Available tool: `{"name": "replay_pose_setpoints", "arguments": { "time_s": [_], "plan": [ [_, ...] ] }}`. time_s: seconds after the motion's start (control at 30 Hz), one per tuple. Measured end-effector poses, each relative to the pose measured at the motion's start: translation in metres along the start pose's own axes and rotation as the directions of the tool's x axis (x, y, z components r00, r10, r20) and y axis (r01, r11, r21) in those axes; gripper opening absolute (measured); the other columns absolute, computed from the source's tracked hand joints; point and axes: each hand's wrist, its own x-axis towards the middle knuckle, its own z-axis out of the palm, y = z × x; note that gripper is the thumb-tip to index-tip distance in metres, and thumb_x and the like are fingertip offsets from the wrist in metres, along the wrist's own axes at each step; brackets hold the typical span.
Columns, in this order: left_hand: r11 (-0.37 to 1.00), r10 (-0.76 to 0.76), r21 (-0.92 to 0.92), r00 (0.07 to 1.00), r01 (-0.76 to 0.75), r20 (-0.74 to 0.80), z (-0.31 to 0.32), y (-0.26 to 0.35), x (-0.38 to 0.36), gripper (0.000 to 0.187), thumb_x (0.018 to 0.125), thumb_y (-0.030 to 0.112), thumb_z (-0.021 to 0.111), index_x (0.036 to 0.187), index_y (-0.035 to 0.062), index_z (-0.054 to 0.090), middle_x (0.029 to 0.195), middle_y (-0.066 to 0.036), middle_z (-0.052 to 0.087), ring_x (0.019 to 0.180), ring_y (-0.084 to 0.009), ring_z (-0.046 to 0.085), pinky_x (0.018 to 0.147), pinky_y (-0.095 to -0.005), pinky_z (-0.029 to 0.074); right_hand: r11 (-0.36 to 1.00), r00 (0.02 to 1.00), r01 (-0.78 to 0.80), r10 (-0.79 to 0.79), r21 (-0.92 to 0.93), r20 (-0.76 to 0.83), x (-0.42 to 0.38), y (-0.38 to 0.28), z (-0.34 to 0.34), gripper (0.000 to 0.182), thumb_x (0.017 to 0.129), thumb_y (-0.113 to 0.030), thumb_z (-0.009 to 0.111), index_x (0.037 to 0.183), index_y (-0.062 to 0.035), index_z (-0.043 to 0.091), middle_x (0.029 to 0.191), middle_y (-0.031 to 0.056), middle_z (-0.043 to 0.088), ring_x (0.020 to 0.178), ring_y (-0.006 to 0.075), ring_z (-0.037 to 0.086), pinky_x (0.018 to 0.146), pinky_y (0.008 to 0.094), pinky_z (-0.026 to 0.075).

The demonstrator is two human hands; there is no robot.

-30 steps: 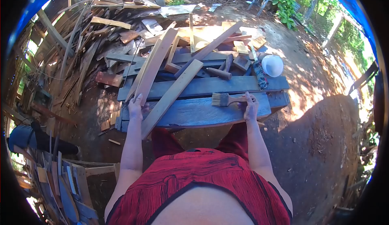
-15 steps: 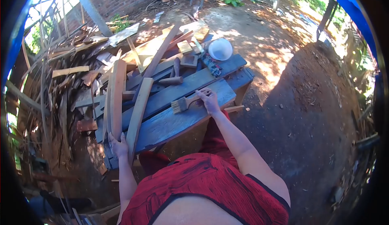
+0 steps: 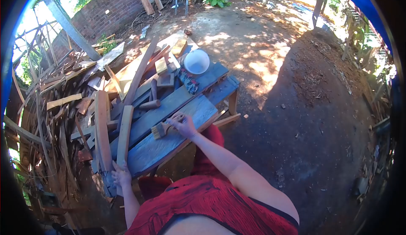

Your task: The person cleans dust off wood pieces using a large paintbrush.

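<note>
Left: scrap wood [image 3: 63,103], lying heaped beyond the bench.
Next: one tall board [image 3: 102,125], standing out toward the far side; our left hand [image 3: 121,175] is no longer lingering at its near end.
Next: one pale timber [image 3: 124,129], crossing the planks. Our left hand is now lying at its near end, fingers partly spread; we cannot tell whether they are gripping. We are reading this as attention passing from board to timber.
Middle: one wooden mallet [image 3: 150,104], lying farther back.
Near middle: one flat brush [image 3: 160,130], bristles pointing left over the front plank [image 3: 144,153]; we cannot tell whether they are touching it. Our right hand [image 3: 182,125] is holding the handle closely, so the brush is staying in hand while the view is turning rightward.
Far right: one white bowl [image 3: 197,61], sitting on the bench.
</note>
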Motion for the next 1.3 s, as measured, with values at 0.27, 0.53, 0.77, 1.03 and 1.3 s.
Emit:
{"name": "replay_pose_setpoints", "arguments": {
  "time_s": [0.27, 0.53, 0.77, 1.03, 1.3],
  "plan": [
    [0.996, -0.027, 0.082, 0.999, 0.031, -0.047, 0.000, 0.019, -0.005, 0.069, 0.086, 0.065, 0.029, 0.139, 0.0216, 0.031, 0.121, -0.022, 0.047, 0.113, -0.0391, 0.046, 0.090, -0.0549, 0.035, 0.998, 0.997, 0.050, -0.048, -0.029, 0.053, 0.001, 0.004, -0.008, 0.018, 0.079, -0.018, 0.070, 0.078, -0.0039, 0.059, 0.069, 0.0000, 0.058, 0.065, 0.0054, 0.051, 0.060, 0.0234, 0.043],
    [0.986, -0.054, 0.149, 0.993, 0.070, -0.106, 0.001, 0.035, -0.007, 0.075, 0.080, 0.069, 0.039, 0.134, 0.0183, 0.037, 0.115, -0.020, 0.051, 0.108, -0.0390, 0.050, 0.087, -0.0542, 0.036, 0.989, 0.993, 0.069, -0.055, -0.131, 0.107, -0.001, -0.005, -0.014, 0.019, 0.080, -0.019, 0.068, 0.081, -0.0033, 0.058, 0.075, 0.0039, 0.056, 0.068, 0.0098, 0.052, 0.064, 0.0250, 0.043],
    [0.987, -0.074, 0.134, 0.990, 0.091, -0.123, 0.008, 0.033, -0.004, 0.076, 0.078, 0.071, 0.041, 0.133, 0.0169, 0.040, 0.114, -0.019, 0.052, 0.108, -0.0381, 0.050, 0.087, -0.0536, 0.037, 0.984, 0.992, 0.087, -0.071, -0.154, 0.105, 0.000, -0.005, -0.011, 0.021, 0.079, -0.024, 0.067, 0.081, -0.0049, 0.059, 0.077, 0.0096, 0.061, 0.070, 0.0212, 0.061, 0.065, 0.0312, 0.047],
    [0.988, -0.064, 0.133, 0.989, 0.082, -0.136, 0.013, 0.031, 0.002, 0.076, 0.078, 0.070, 0.043, 0.133, 0.0180, 0.041, 0.114, -0.019, 0.052, 0.107, -0.0372, 0.050, 0.087, -0.0514, 0.038, 0.984, 0.979, 0.099, -0.068, -0.151, 0.194, 0.002, -0.007, -0.018, 0.020, 0.081, -0.021, 0.067, 0.086, -0.0034, 0.059, 0.082, 0.0066, 0.060, 0.075, 0.0131, 0.058, 0.068, 0.0263, 0.046],
    [0.990, -0.057, 0.120, 0.982, 0.080, -0.178, 0.007, 0.027, -0.001, 0.074, 0.076, 0.070, 0.044, 0.133, 0.0222, 0.039, 0.111, -0.017, 0.053, 0.104, -0.0371, 0.051, 0.084, -0.0507, 0.039, 0.989, 0.979, 0.086, -0.061, -0.121, 0.197, 0.000, -0.005, -0.011, 0.017, 0.081, -0.018, 0.067, 0.083, -0.0028, 0.060, 0.078, 0.0043, 0.059, 0.074, 0.0106, 0.055, 0.067, 0.0251, 0.044]
  ]
}}
